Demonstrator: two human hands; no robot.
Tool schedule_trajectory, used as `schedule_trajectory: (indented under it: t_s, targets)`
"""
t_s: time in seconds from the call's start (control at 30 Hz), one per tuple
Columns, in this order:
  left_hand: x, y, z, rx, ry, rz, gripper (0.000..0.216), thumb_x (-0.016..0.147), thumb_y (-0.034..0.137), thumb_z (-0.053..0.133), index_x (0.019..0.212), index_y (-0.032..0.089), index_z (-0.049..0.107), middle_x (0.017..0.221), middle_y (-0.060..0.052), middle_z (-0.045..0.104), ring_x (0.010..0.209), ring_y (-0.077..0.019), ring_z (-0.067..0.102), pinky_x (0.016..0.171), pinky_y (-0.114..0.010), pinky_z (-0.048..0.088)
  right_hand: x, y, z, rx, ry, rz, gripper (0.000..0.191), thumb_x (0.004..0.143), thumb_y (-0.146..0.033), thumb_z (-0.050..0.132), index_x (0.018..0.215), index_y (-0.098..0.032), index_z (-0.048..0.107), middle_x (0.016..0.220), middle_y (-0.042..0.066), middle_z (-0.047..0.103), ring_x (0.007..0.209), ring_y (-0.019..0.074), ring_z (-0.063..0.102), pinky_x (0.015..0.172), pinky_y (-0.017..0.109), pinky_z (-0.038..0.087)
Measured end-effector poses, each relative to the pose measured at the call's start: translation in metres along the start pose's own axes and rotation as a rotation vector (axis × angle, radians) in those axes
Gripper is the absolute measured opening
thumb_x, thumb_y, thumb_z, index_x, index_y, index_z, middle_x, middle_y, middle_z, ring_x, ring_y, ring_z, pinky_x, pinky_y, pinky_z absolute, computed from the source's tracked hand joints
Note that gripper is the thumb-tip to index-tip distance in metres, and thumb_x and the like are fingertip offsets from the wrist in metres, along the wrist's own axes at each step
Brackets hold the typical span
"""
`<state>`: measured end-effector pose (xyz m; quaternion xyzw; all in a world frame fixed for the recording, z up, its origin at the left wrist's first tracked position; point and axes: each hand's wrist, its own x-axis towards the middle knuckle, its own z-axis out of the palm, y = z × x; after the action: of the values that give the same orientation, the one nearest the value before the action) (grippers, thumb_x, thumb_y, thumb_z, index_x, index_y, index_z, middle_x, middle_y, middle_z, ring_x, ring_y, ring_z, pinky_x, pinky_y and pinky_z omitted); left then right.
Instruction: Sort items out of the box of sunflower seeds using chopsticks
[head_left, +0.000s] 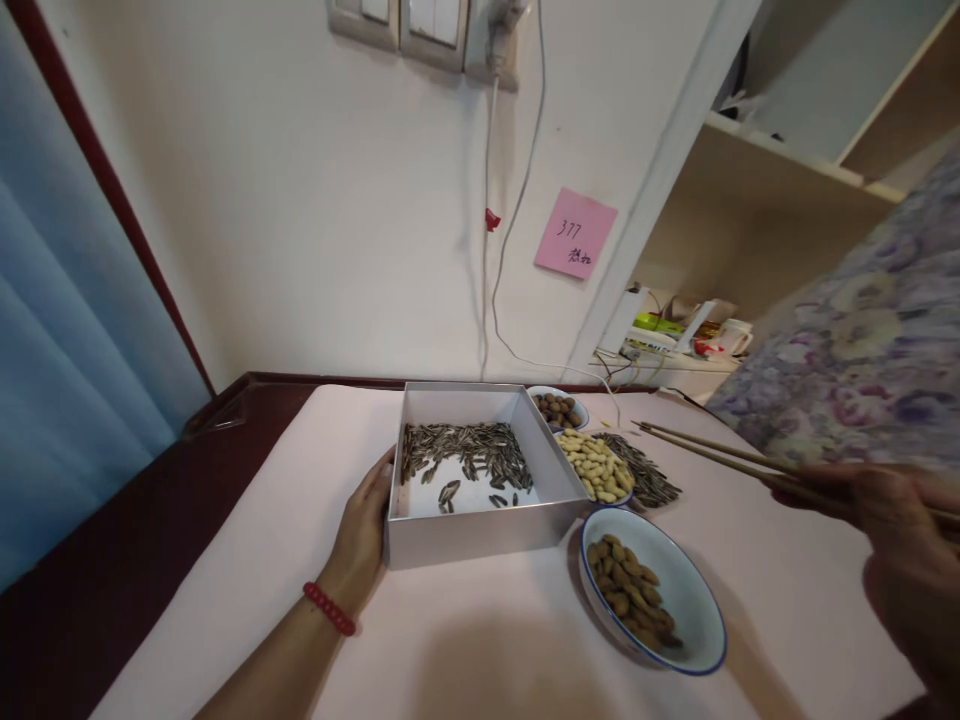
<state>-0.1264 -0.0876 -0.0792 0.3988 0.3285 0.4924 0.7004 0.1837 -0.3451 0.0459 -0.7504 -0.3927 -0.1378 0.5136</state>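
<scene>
My left hand [361, 525], with a red beaded bracelet at the wrist, grips the left side of a shallow white box [480, 540]. Its fingertips are partly hidden by the box wall. Striped sunflower seeds [480, 445] lie inside, mostly toward the back. At the right edge my right hand [892, 530] holds a pair of wooden chopsticks [720, 455], their tips over the table with nothing between them. Below the tips is a pile of sunflower seeds [645, 475]. A blue-rimmed bowl [686, 590] of almonds [630, 590] stands nearest me, tilted slightly.
Beside the box are a bowl of pale peanuts [595, 465] and a bowl of round brown nuts [559, 410]. A white cable [517, 345] hangs down the wall onto the table. A floral curtain [862, 330] is on the right, a blue curtain [67, 300] on the left.
</scene>
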Motion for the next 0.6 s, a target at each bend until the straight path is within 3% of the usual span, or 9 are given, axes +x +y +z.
schedule_trajectory:
  t_s: [0.13, 0.4, 0.5, 0.6]
  targets:
    - [0.000, 0.000, 0.001, 0.021, 0.018, 0.007, 0.062, 0.078, 0.050, 0.066, 0.132, 0.022, 0.055, 0.124, -0.008, 0.065, 0.112, -0.0289, 0.061, 0.098, -0.040, 0.047, -0.012, -0.001, 0.010, -0.004, 0.051, 0.198, 0.027, 0.084, -0.059, 0.056, 0.084, -0.033, 0.066, 0.088, 0.005, 0.067, 0.090, 0.0327, 0.063, 0.085, 0.053, 0.050]
    - [-0.003, 0.002, 0.005, -0.003, -0.016, 0.002, 0.059, 0.080, 0.045, 0.065, 0.134, 0.022, 0.053, 0.124, -0.007, 0.065, 0.109, -0.0282, 0.063, 0.094, -0.038, 0.049, -0.016, -0.031, 0.011, 0.179, 0.102, 0.202, 0.028, 0.088, -0.054, 0.054, 0.087, -0.030, 0.067, 0.091, 0.003, 0.068, 0.087, 0.0265, 0.066, 0.089, 0.042, 0.050]
    - [-0.002, 0.001, 0.002, 0.012, -0.012, 0.007, 0.057, 0.081, 0.045, 0.065, 0.132, 0.022, 0.055, 0.126, -0.007, 0.064, 0.111, -0.0281, 0.061, 0.095, -0.038, 0.048, -0.010, -0.041, 0.025, 0.329, 0.006, 0.082, 0.028, 0.087, -0.052, 0.057, 0.089, -0.027, 0.069, 0.090, 0.005, 0.068, 0.084, 0.0242, 0.066, 0.083, 0.040, 0.053]
    - [-0.002, 0.001, 0.001, 0.025, -0.016, 0.010, 0.058, 0.082, 0.048, 0.063, 0.133, 0.022, 0.054, 0.126, -0.007, 0.064, 0.112, -0.0281, 0.061, 0.097, -0.039, 0.047, -0.003, -0.049, 0.054, 0.401, -0.201, -0.038, 0.028, 0.090, -0.049, 0.055, 0.090, -0.024, 0.069, 0.092, 0.005, 0.067, 0.085, 0.0226, 0.065, 0.073, 0.034, 0.055]
